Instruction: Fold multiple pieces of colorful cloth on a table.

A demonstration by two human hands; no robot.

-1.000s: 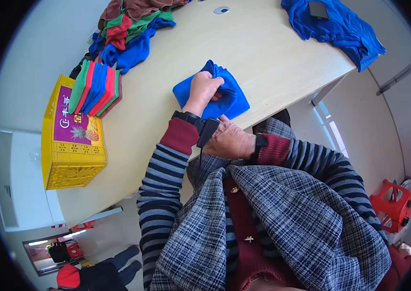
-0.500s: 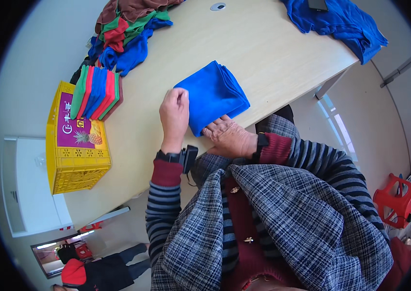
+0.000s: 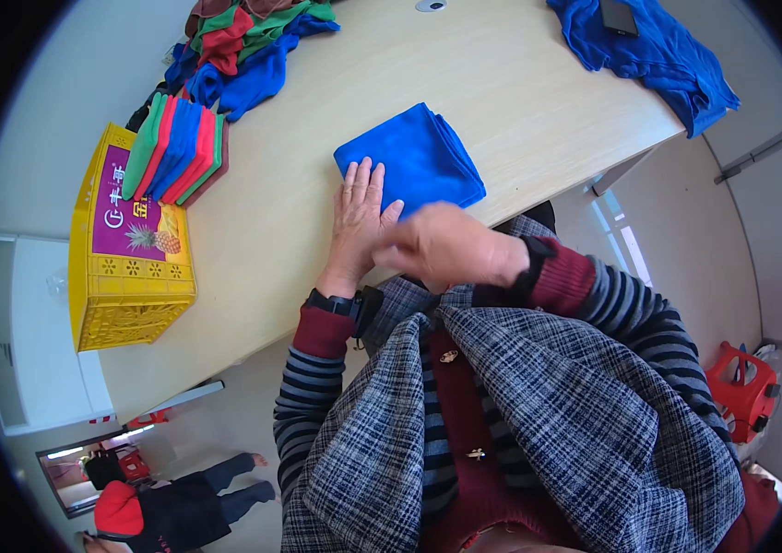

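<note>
A folded blue cloth [image 3: 414,161] lies flat on the table, its stacked layers showing along the right edge. My left hand [image 3: 354,221] rests with fingers stretched out on the cloth's left near edge. Over the near corner of the cloth is my right hand [image 3: 451,244], smeared by motion, so its fingers cannot be made out. It overlaps the edge of my left hand in the picture, and whether the two touch is unclear. The cloth's near corner is hidden behind my hands.
Folded green, red, blue and brown cloths [image 3: 174,152] stand in a row on a yellow crate [image 3: 137,295] at left. Beyond them is a heap of loose cloths [image 3: 257,69]. A phone [image 3: 619,17] lies on blue fabric [image 3: 658,55] at far right. Another person [image 3: 179,507] stands lower left.
My left hand has gone from curled at the cloth's left edge to flat on it. My right hand has left the near corner and lifted toward my left hand.
</note>
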